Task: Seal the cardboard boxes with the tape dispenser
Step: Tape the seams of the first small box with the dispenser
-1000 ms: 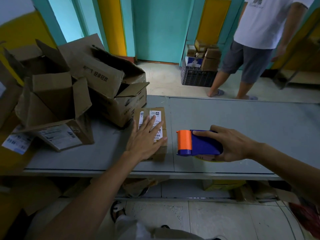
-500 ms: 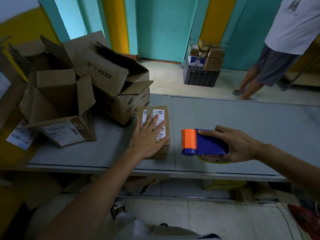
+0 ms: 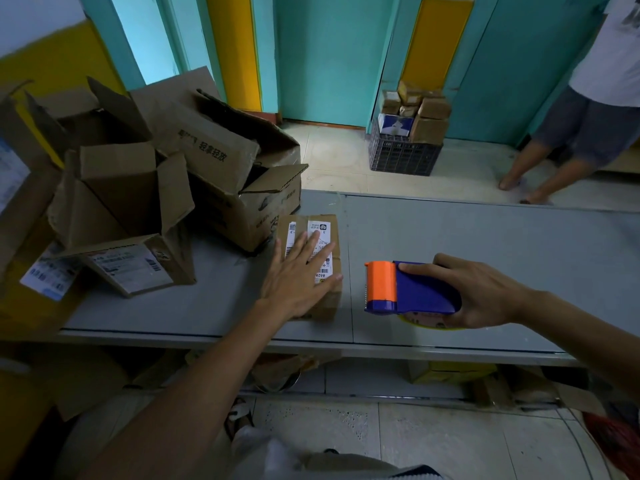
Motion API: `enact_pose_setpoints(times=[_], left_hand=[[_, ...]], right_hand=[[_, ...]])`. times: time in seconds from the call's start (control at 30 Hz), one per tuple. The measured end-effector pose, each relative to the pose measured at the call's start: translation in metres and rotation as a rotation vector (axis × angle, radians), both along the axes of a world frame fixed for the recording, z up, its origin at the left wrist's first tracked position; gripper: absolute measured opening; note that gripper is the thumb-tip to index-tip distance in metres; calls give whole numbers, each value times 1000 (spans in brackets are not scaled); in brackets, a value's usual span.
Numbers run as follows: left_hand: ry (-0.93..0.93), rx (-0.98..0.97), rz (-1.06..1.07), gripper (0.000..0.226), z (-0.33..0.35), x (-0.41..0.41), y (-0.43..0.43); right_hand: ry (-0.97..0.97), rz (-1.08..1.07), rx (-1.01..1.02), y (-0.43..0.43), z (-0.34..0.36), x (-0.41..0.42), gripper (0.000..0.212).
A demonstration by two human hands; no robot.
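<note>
Resting flat with straight fingers, the left grip (image 3: 294, 282) lies on the small labelled box (image 3: 325, 237) on the grey surface (image 3: 485, 237). Just right of it, the right grip (image 3: 485, 292) curls round the blue-and-orange tape dispenser (image 3: 415, 289), apart from the box.

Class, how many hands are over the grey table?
2. The left hand lies flat on the small labelled box; the right hand grips the tape dispenser beside it. None appears hidden.
</note>
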State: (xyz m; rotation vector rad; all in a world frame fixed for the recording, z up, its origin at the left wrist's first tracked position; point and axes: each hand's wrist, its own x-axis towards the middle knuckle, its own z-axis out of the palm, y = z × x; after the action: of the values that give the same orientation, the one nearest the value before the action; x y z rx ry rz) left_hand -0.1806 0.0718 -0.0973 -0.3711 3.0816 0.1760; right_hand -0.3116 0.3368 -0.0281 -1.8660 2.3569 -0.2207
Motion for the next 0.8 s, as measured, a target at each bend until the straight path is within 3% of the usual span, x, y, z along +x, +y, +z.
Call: enact_pose_setpoints(times=[0.47, 0.8], left_hand=[[-4, 4, -14, 76, 0, 1, -4], [1, 12, -36, 78, -1, 0, -6]], right_hand=[[-35, -30, 23, 8, 2, -1, 83], [139, -38, 37, 16, -6, -9, 83]])
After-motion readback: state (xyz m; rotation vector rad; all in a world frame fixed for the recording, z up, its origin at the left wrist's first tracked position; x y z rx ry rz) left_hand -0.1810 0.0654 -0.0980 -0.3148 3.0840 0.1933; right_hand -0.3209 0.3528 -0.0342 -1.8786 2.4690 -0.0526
